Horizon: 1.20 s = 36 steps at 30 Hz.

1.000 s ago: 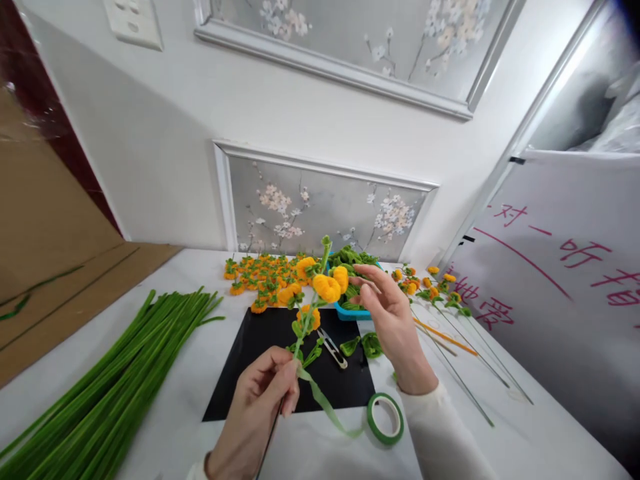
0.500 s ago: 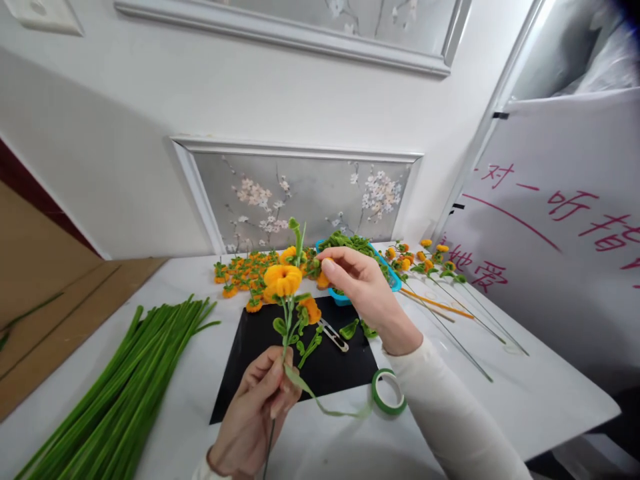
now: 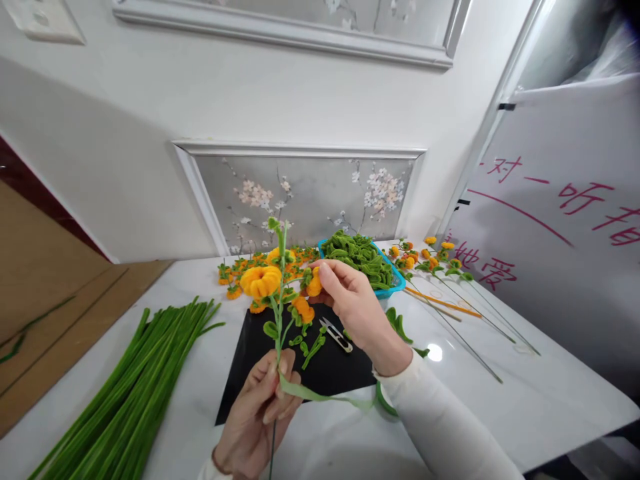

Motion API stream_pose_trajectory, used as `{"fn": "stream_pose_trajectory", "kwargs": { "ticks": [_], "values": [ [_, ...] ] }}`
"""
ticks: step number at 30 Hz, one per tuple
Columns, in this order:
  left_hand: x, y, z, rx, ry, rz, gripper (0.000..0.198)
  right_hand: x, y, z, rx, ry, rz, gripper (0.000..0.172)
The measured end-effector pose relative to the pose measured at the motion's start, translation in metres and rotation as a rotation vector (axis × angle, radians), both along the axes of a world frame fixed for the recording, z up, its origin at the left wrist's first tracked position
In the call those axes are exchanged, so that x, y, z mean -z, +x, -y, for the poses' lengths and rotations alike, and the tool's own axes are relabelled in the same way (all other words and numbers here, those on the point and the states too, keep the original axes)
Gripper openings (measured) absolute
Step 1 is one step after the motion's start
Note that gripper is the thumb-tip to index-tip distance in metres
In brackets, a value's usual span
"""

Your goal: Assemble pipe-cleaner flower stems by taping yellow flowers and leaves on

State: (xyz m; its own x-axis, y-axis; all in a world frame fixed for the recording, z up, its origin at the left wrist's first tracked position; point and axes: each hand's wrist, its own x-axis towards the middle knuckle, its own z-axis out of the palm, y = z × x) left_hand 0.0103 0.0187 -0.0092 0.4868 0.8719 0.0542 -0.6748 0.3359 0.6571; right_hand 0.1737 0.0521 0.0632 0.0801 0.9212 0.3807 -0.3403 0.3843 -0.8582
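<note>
My left hand is closed around the lower stem of an upright spray of fuzzy pipe-cleaner flowers, with yellow-orange blooms and green leaves. A pale green tape strip runs from its fingers toward a roll of green floral tape, partly hidden by my right sleeve. To the right of the spray, my right hand pinches a small orange flower between thumb and fingers. Whether that flower is joined to the spray I cannot tell. Below lies a black mat with thread snips and green scraps.
A bundle of green pipe cleaners lies at left. Behind the hands are many orange flower heads and a blue basket of green leaves. Finished-looking stems lie at right. The wall rises behind the table.
The spray has shifted left and tilts more upright. My right hand, still pinching the small orange flower, has moved slightly left and down. My sleeve covers more of the tape roll.
</note>
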Motion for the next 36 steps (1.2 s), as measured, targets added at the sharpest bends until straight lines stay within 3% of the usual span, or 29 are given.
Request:
{"fn": "stream_pose_trajectory", "kwargs": {
  "ticks": [5, 11, 19, 23, 28, 32, 36],
  "values": [
    [0.000, 0.001, -0.001, -0.030, 0.009, -0.028, 0.017, 0.001, -0.003, 0.005, 0.167, 0.121, 0.098, 0.026],
    [-0.002, 0.002, 0.000, -0.050, -0.008, -0.052, 0.018, 0.000, 0.003, 0.007, 0.303, 0.238, 0.308, 0.043],
    [-0.001, 0.001, 0.000, -0.041, 0.000, -0.029, 0.019, -0.007, 0.025, 0.007, 0.267, 0.385, 0.475, 0.044],
    [-0.002, 0.002, 0.000, -0.049, 0.011, -0.051, 0.017, -0.019, 0.028, 0.013, 0.306, 0.460, 0.621, 0.038],
    [0.000, 0.003, 0.002, -0.120, 0.059, -0.168, 0.018, -0.032, 0.018, 0.023, 0.468, 0.586, 0.998, 0.032],
    [0.000, 0.004, 0.003, -0.169, 0.097, -0.256, 0.019, -0.033, 0.014, 0.021, 0.507, 0.562, 1.208, 0.032],
    [-0.003, 0.005, 0.005, -0.203, 0.140, -0.346, 0.022, -0.033, 0.017, 0.019, 0.520, 0.531, 1.261, 0.024]
  ]
}}
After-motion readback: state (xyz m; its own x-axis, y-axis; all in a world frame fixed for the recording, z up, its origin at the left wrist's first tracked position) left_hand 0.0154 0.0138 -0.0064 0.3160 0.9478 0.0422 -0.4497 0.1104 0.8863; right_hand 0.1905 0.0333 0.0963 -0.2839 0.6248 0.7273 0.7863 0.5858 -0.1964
